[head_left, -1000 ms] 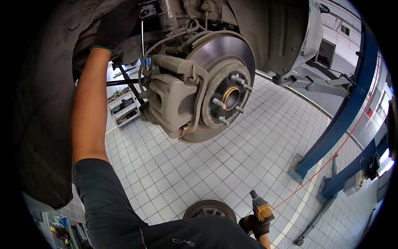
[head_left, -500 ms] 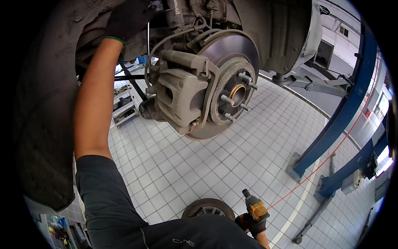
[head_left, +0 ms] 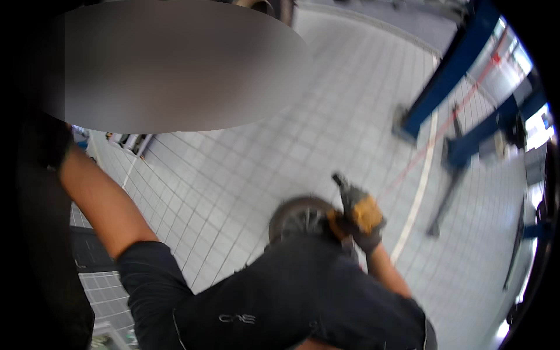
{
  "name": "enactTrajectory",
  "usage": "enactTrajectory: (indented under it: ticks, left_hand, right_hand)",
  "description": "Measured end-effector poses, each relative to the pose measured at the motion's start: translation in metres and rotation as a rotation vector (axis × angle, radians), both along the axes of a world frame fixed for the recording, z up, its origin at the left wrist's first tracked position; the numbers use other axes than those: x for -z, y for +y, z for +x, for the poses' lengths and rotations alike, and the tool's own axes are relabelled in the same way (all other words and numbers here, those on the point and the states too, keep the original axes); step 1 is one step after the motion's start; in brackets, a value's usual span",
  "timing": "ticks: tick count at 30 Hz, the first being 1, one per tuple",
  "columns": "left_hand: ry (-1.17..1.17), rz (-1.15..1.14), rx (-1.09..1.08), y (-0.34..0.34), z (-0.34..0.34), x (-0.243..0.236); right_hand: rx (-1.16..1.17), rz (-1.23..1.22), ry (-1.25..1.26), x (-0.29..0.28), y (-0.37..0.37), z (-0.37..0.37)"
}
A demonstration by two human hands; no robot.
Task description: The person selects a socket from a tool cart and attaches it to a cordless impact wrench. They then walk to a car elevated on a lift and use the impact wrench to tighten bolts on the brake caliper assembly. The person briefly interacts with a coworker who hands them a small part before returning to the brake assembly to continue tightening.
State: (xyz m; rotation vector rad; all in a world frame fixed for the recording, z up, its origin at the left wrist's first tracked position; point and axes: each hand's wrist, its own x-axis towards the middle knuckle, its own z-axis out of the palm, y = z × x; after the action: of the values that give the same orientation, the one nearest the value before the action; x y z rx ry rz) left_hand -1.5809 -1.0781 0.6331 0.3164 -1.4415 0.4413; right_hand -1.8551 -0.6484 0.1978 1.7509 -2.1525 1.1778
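My right hand (head_left: 368, 239), in a dark glove, grips a black and yellow impact wrench (head_left: 364, 213) low in front of me. The tool's nose points up and to the left, and a thin red hose trails from its side. My left arm reaches out to the far left, where the dark-gloved left hand (head_left: 53, 143) merges with shadow; its fingers cannot be made out. A wheel with a tyre (head_left: 280, 219) is on the tiled floor, just left of the wrench. A grey blurred patch covers the upper left, hiding what is behind it.
Blue lift posts (head_left: 429, 105) stand on the right, with a lift arm (head_left: 448, 201) along the floor. The red hose (head_left: 431, 144) runs toward the upper right. A small shelf cart (head_left: 131, 143) shows below the blurred patch. A dark fender edge borders the left.
The view has swung downward, and the brake disc and caliper have mostly left sight. My left hand has come down from the wheel well to the far left. The right still holds the wrench.
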Motion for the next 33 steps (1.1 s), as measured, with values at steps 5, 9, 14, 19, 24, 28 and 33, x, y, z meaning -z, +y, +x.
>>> enactTrajectory:
  ticks: [5, 9, 14, 19, 24, 28, 33]
  left_hand:
    - [-0.08, 1.207, 0.587, 0.119, -0.022, 0.272]
    - [-0.379, 1.81, 1.078, 0.217, -0.101, 0.351]
    - [-0.826, 1.085, 0.974, 0.224, -0.136, 0.337]
    - [-0.779, 1.529, 0.975, 0.252, -0.138, 0.349]
    - [-0.948, 1.093, 0.763, 0.27, -0.148, 0.349]
    - [-0.58, 1.821, 0.917, 0.288, -0.145, 0.343]
    - [-0.638, 1.741, 0.928, 0.293, -0.153, 0.33]
  right_hand:
    - [-0.145, 0.0, -0.57, -0.032, 0.011, 0.025]
    - [-0.285, 0.034, 0.114, -0.028, 0.007, 0.005]
    - [-0.451, 0.175, -0.108, 0.035, 0.005, -0.007]
    - [-0.554, 0.013, -0.276, 0.01, -0.002, -0.042]
    - [-0.622, -0.041, -0.149, 0.031, 0.013, -0.073]
    - [-0.73, -0.032, -0.115, 0.002, 0.009, -0.073]
    - [-0.713, 0.222, 0.01, 0.021, 0.022, -0.082]
